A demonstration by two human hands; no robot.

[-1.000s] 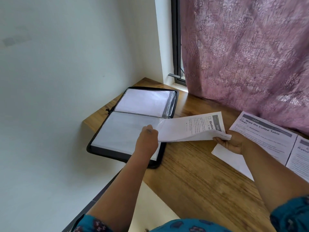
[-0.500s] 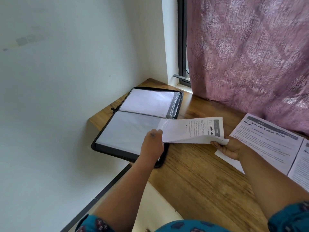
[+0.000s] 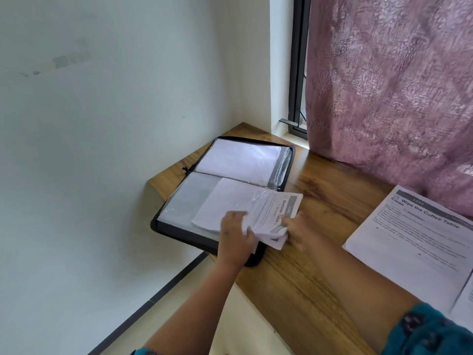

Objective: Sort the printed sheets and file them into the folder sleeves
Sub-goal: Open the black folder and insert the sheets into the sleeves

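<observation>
A black zip folder point(image 3: 179, 234) lies open on the wooden desk point(image 3: 302, 283), its clear sleeves showing white sheets inside. A printed sheet headed "Bedside Table" point(image 3: 266, 208) lies partly over the near sleeve, its left part under the clear plastic. My left hand point(image 3: 235, 237) holds the sleeve's near edge at the sheet. My right hand point(image 3: 299, 231) grips the sheet's bent right end. Both hands are blurred.
More printed sheets, the top one headed "Wipe the Coffee Table Clean" point(image 3: 419, 237), lie on the desk at the right. A pink curtain point(image 3: 394, 80) hangs behind, beside a dark window frame point(image 3: 298, 73). A white wall point(image 3: 102, 124) borders the desk's left edge.
The sheet moved left from above the desk onto the folder's near sleeve. My right hand followed it toward the folder, and its right end now bends. The camera shifted slightly.
</observation>
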